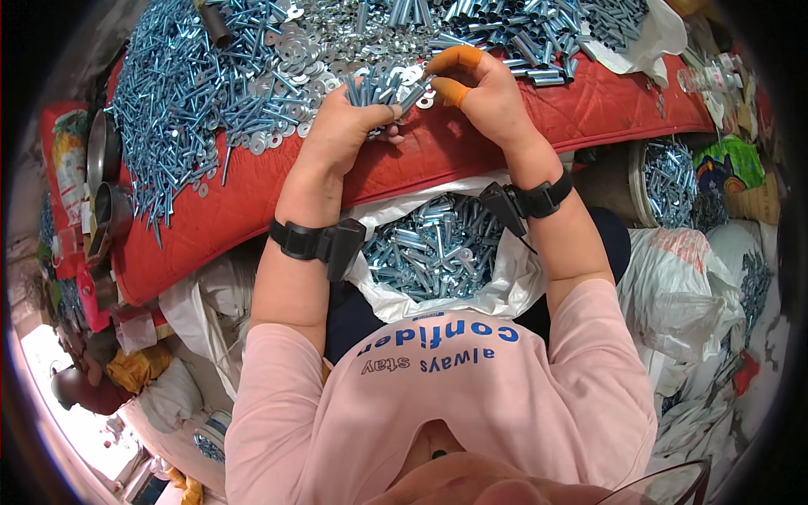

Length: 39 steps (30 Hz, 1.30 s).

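My left hand (349,118) is closed round a bunch of thin bluish metal screws (370,91), their shanks fanning up past the thumb. From its fingertips a short metal sleeve (413,99) slants up to the right. Close by its upper end is my right hand (480,88), with orange covers on thumb and forefinger. Those two fingers curl together in a pinch; what lies between their tips is too small to make out. Flat round washers (313,63) lie beside and behind the left hand.
A red quilted cover (438,151) bears heaps of long screws (168,109), small nuts (362,42) and metal sleeves (539,42). Between my forearms, a white sack (526,273) holds assembled-looking fasteners (433,244). A bucket (637,181) of bolts stands right, beside plastic bags (665,278).
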Motion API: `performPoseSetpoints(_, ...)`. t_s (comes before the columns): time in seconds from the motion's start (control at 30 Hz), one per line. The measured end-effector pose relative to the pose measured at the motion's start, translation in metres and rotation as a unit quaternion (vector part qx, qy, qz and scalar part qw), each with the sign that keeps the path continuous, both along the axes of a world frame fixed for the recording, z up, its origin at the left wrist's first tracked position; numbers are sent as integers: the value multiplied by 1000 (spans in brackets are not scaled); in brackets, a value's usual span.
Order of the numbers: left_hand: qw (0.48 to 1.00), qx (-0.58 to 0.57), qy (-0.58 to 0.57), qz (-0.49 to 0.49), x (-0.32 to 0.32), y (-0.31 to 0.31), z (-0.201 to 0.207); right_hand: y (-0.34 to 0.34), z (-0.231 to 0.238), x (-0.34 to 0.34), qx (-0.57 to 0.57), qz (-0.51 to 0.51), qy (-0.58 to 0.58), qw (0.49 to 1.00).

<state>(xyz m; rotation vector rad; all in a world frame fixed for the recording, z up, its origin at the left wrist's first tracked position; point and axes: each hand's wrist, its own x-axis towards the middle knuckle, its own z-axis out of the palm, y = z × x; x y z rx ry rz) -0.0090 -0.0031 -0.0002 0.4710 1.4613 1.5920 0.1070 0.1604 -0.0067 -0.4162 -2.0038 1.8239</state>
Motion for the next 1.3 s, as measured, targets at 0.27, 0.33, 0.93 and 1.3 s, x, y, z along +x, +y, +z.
performPoseSetpoints(0.27,999,5,-25,-35,-2,1,-2,-8,7,5,204,-22,66,976)
performPoseSetpoints(0.33,999,9,-26,-38,-2,1,-1,-7,10,5,181,-37,68,980)
performPoseSetpoints(0.93,999,12,-15,-41,-2,1,-3,12,5,9,153,12,11,988)
performPoseSetpoints(1.3,999,-10,3,-43,-1,0,-3,12,0,17,191,-23,-74,979)
